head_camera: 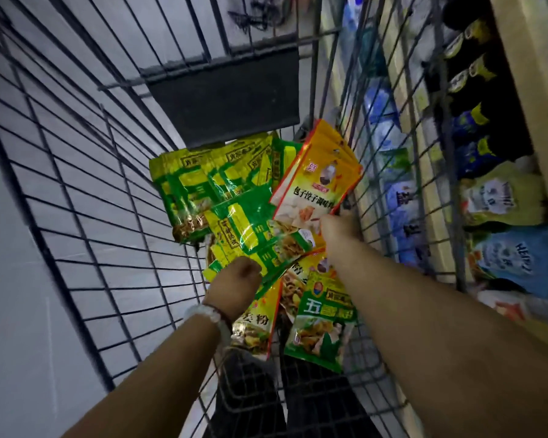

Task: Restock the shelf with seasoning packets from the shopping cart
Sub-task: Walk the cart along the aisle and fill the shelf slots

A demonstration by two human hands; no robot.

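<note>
- Head view looks down into the wire shopping cart (86,197), where we reach in with both bare hands.
- Our right hand (340,230) pinches the bottom edge of a small stack of orange-and-white seasoning packets (317,181); the stack is tilted up against the cart's right wall. We cannot tell how many packets it has.
- Our left hand (234,287) curls its fingers around the near edge of a green-and-yellow seasoning packet (257,235), which lies on top of the heap; a white bead bracelet (209,317) sits on that wrist.
- More green-and-yellow packets (196,188) lie in a loose pile at the far end of the cart floor, just below a dark plastic panel (225,90) on the cart's end wall.
- Nearer us, between our forearms, lie a green five-spice packet (321,324) and a yellow packet with a red edge (257,327), partly under our left wrist.
- To the right of the cart, beyond its mesh, stands the shelf (525,58): dark bottles with yellow labels (478,99) sit high, pale green and blue pouches (513,235) sit lower, and blue-and-white bags (383,102) line the level closest to the cart.
- Pale grey floor (16,279) shows through the mesh on the left.
</note>
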